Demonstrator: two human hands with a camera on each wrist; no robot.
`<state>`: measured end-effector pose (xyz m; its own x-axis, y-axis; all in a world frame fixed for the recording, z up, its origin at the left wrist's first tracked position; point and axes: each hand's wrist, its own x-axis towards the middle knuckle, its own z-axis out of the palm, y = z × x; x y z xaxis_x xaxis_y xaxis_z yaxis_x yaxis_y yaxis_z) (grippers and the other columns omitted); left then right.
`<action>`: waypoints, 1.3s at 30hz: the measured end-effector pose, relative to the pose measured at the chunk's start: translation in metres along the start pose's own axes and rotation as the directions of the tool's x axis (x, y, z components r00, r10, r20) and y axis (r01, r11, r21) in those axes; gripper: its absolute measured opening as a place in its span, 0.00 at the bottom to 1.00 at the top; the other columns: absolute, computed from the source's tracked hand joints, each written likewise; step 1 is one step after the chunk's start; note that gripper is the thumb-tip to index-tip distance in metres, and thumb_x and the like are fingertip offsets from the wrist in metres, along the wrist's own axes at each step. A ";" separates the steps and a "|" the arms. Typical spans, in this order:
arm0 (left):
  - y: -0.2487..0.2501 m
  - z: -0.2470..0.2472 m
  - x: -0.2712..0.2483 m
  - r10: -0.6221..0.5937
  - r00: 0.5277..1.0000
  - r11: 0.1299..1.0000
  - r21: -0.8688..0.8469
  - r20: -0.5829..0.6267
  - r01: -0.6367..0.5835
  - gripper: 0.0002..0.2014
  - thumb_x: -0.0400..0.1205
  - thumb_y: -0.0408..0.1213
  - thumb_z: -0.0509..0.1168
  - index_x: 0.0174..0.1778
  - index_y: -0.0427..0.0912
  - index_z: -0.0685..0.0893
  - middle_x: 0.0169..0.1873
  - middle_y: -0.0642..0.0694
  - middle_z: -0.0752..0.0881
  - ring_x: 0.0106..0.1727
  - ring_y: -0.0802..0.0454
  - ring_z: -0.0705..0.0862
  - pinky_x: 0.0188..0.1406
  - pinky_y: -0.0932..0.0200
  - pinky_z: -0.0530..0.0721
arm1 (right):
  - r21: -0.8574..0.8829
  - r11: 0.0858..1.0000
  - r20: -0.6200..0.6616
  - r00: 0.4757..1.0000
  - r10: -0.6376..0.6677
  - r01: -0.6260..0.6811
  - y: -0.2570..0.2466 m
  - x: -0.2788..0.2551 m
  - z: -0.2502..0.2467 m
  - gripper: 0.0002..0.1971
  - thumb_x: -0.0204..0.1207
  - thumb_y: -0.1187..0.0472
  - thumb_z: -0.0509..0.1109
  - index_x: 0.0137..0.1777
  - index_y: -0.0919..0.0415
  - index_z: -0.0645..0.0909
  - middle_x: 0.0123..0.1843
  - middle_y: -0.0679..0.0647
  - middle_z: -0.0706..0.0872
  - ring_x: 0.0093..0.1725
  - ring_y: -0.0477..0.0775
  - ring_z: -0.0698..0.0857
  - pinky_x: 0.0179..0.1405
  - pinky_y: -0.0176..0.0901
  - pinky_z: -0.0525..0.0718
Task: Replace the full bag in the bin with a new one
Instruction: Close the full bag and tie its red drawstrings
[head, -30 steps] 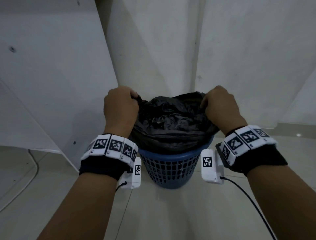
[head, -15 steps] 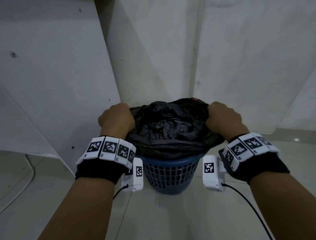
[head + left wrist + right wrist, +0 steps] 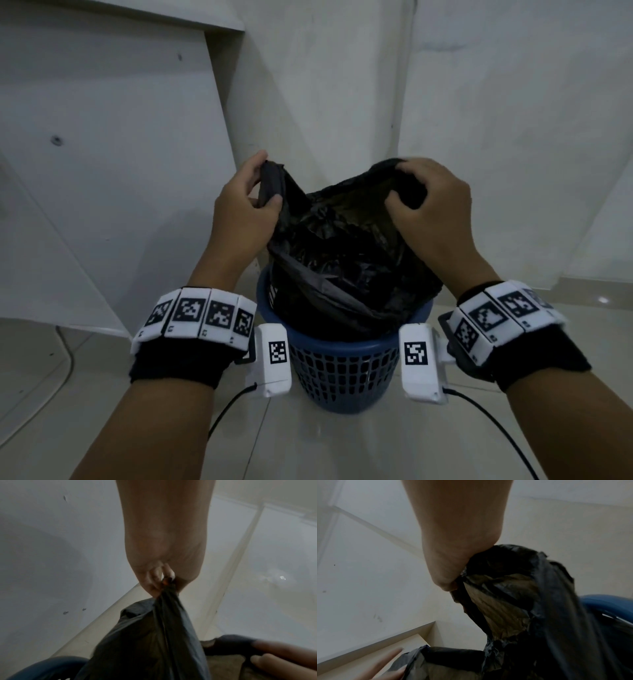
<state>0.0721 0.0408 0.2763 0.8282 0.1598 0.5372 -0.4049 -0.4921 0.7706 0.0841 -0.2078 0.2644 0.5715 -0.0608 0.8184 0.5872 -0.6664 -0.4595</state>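
Note:
A black plastic bag (image 3: 342, 260) fills a blue mesh bin (image 3: 342, 370) that stands on the floor against a white wall corner. My left hand (image 3: 253, 202) pinches the bag's left rim, pulled up in a bunched strip (image 3: 164, 609). My right hand (image 3: 424, 202) grips a gathered bunch of the right rim (image 3: 501, 566). The bag's mouth is stretched open between both hands above the bin. Brownish crumpled stuff (image 3: 503, 601) shows inside the bag. The bin's blue rim (image 3: 604, 601) is visible beside the bag.
White walls (image 3: 342, 85) meet in a corner just behind the bin. A white slanted panel (image 3: 102, 171) stands at the left. A cable (image 3: 51, 377) lies on the pale tiled floor (image 3: 342, 445) at the left.
Both hands have lifted the bag's rim off the bin's edge and risen, and the grips have changed from fists on the rim to pinched bunches. The bag now stands taller.

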 end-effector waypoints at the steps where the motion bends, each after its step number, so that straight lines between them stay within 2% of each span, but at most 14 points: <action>1: 0.002 -0.002 0.000 -0.044 0.999 0.999 -0.025 0.011 0.044 0.36 0.82 0.34 0.73 0.85 0.52 0.66 0.74 0.50 0.78 0.73 0.54 0.78 0.70 0.54 0.82 | -0.024 1.000 -0.003 1.000 0.013 -0.013 -0.003 0.000 -0.003 0.12 0.72 0.60 0.73 0.55 0.59 0.90 0.54 0.51 0.91 0.54 0.50 0.88 0.58 0.49 0.86; 4: 0.010 -0.012 -0.003 -0.346 0.935 0.938 0.014 0.074 0.346 0.53 0.73 0.49 0.80 0.87 0.57 0.52 0.72 0.51 0.74 0.67 0.47 0.81 0.58 0.42 0.89 | -0.104 0.993 0.036 0.998 0.050 -0.046 -0.010 0.000 -0.009 0.04 0.67 0.57 0.75 0.42 0.53 0.85 0.38 0.48 0.88 0.39 0.51 0.86 0.40 0.48 0.84; 6: 0.016 -0.024 -0.007 -0.582 0.796 0.811 0.194 0.164 0.553 0.56 0.67 0.55 0.83 0.86 0.47 0.59 0.69 0.51 0.77 0.59 0.44 0.85 0.44 0.45 0.92 | -0.172 0.983 0.098 0.991 0.087 -0.070 -0.012 0.002 -0.012 0.13 0.65 0.57 0.76 0.42 0.53 0.73 0.33 0.50 0.81 0.32 0.56 0.80 0.31 0.48 0.78; 8: 0.017 -0.034 -0.011 -0.680 0.678 0.731 0.341 0.280 0.592 0.37 0.67 0.52 0.83 0.67 0.36 0.82 0.56 0.43 0.90 0.49 0.43 0.91 0.39 0.51 0.93 | -0.307 0.948 0.178 0.973 0.147 -0.087 -0.013 0.004 -0.014 0.17 0.66 0.57 0.76 0.45 0.53 0.69 0.35 0.52 0.79 0.33 0.60 0.80 0.28 0.47 0.74; 10: 0.019 -0.042 -0.015 -0.693 0.640 0.721 0.335 0.332 0.606 0.23 0.70 0.43 0.83 0.55 0.33 0.89 0.46 0.38 0.93 0.49 0.43 0.93 0.39 0.56 0.92 | -0.424 0.898 0.248 0.939 0.236 -0.114 -0.014 0.006 -0.015 0.17 0.69 0.54 0.75 0.53 0.54 0.74 0.43 0.54 0.83 0.41 0.61 0.83 0.35 0.48 0.79; 12: 0.020 -0.046 -0.014 -0.671 0.664 0.742 0.293 0.331 0.603 0.19 0.71 0.35 0.82 0.56 0.33 0.88 0.45 0.35 0.93 0.46 0.45 0.93 0.36 0.59 0.92 | -0.483 0.863 0.304 0.897 0.320 -0.145 -0.014 0.006 -0.015 0.16 0.72 0.51 0.74 0.58 0.54 0.81 0.50 0.56 0.86 0.47 0.62 0.85 0.41 0.48 0.82; 15: 0.027 -0.049 -0.014 -0.581 0.754 0.813 0.162 0.306 0.560 0.25 0.71 0.31 0.82 0.64 0.40 0.84 0.46 0.40 0.92 0.36 0.53 0.91 0.32 0.61 0.91 | -0.351 0.907 0.312 0.885 0.346 -0.231 -0.019 0.008 -0.017 0.10 0.74 0.51 0.73 0.52 0.53 0.88 0.48 0.56 0.89 0.45 0.59 0.86 0.41 0.45 0.82; 19: 0.051 -0.049 -0.019 -0.300 0.920 0.926 -0.155 0.253 0.344 0.25 0.75 0.31 0.79 0.69 0.42 0.84 0.47 0.48 0.92 0.42 0.58 0.91 0.38 0.60 0.91 | 0.003 0.951 0.118 0.945 0.306 -0.309 -0.045 0.023 -0.025 0.08 0.81 0.52 0.69 0.45 0.56 0.80 0.34 0.51 0.87 0.32 0.50 0.84 0.31 0.39 0.76; 22: 0.075 -0.052 -0.016 -0.142 0.983 0.917 -0.357 0.118 0.175 0.23 0.78 0.33 0.77 0.69 0.43 0.84 0.50 0.48 0.92 0.50 0.54 0.92 0.46 0.54 0.92 | 0.301 0.886 -0.001 0.930 0.369 -0.351 -0.076 0.037 -0.038 0.10 0.85 0.54 0.64 0.45 0.59 0.73 0.24 0.54 0.83 0.18 0.54 0.79 0.19 0.37 0.73; 25: 0.089 -0.053 -0.012 -0.090 0.994 0.856 -0.504 0.069 0.113 0.22 0.80 0.33 0.75 0.71 0.43 0.83 0.57 0.44 0.91 0.56 0.48 0.91 0.49 0.51 0.91 | 0.376 0.864 0.019 0.935 0.354 -0.335 -0.095 0.050 -0.048 0.11 0.83 0.50 0.66 0.45 0.56 0.73 0.26 0.51 0.85 0.19 0.51 0.79 0.21 0.39 0.76; 28: 0.089 -0.047 -0.014 -0.084 0.993 0.836 -0.536 0.083 0.115 0.24 0.79 0.30 0.75 0.73 0.43 0.81 0.61 0.44 0.89 0.59 0.48 0.90 0.52 0.52 0.90 | -0.015 0.962 0.185 0.944 0.272 -0.274 -0.095 0.048 -0.055 0.20 0.72 0.37 0.74 0.51 0.48 0.73 0.48 0.50 0.84 0.45 0.51 0.81 0.43 0.46 0.78; 32: 0.070 -0.043 -0.021 -0.097 0.986 0.873 -0.464 0.139 0.151 0.44 0.72 0.26 0.80 0.84 0.47 0.68 0.69 0.44 0.84 0.63 0.52 0.88 0.58 0.59 0.88 | -0.527 0.845 0.580 0.687 0.438 -0.093 -0.085 0.026 -0.060 0.47 0.58 0.39 0.85 0.69 0.47 0.57 0.71 0.57 0.58 0.72 0.68 0.62 0.65 0.62 0.72; 35: 0.062 -0.043 -0.027 -0.128 0.979 0.888 -0.422 0.158 0.184 0.49 0.71 0.27 0.81 0.86 0.49 0.64 0.67 0.44 0.84 0.58 0.54 0.90 0.52 0.65 0.88 | -0.473 0.881 0.669 0.645 0.368 -0.012 -0.076 0.018 -0.060 0.34 0.62 0.41 0.84 0.63 0.47 0.71 0.65 0.56 0.67 0.71 0.66 0.66 0.70 0.58 0.70; 39: 0.060 -0.038 -0.028 -0.117 0.991 0.913 -0.386 0.061 0.132 0.30 0.72 0.30 0.81 0.72 0.40 0.82 0.55 0.46 0.91 0.46 0.64 0.91 0.43 0.72 0.85 | -0.125 0.992 0.605 0.792 0.082 -0.007 -0.081 0.014 -0.061 0.08 0.72 0.51 0.80 0.42 0.54 0.88 0.42 0.45 0.85 0.44 0.45 0.84 0.44 0.32 0.77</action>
<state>0.0093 0.0396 0.3205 0.8921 0.1638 0.4210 -0.4099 -0.0981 0.9068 0.0097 -0.2002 0.3342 0.8475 0.3465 0.4020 0.5068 -0.7536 -0.4188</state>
